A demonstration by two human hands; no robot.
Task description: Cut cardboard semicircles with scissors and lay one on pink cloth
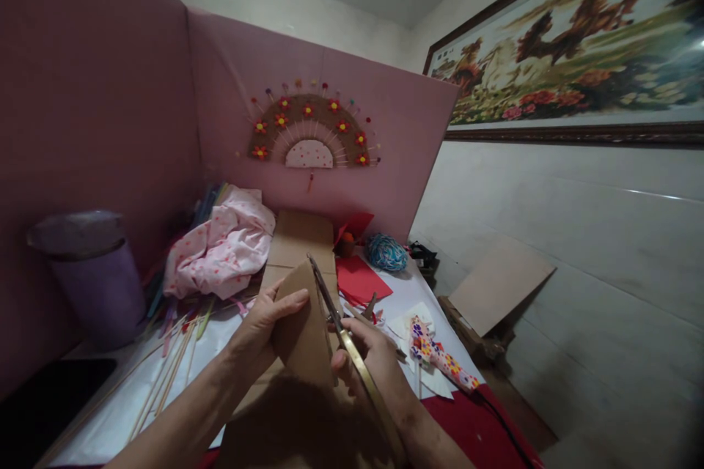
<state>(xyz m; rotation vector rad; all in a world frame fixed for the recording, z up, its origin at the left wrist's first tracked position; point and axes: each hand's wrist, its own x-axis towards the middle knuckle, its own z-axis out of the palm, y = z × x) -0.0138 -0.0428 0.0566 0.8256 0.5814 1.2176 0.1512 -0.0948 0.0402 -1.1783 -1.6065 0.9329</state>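
at seven o'clock, a flat brown cardboard piece [301,330] is pinched by the left hand [262,326]; gold-handled metal scissors [355,357], partly covered, are held by the right hand [380,360]. the round purple bin's [99,289] contents, nine o'clock, are hidden.

Place: handicraft corner, set up in a room with a pale tiled wall [594,190]. The table [113,421] is bounded by pink panels [396,150], on which a flower-studded fan [297,108] is mounted. Craft use is indicated by supplies strewn about: patterned cloth [228,242], thin sticks [173,370], red paper [360,278], a yarn ball [386,253], a flower-patterned corded tool [440,357]. Scissors [358,365] are seen applied to cardboard [300,330]. A homelike character is lent by the framed horse picture [572,51]; whether home or small studio cannot be determined.
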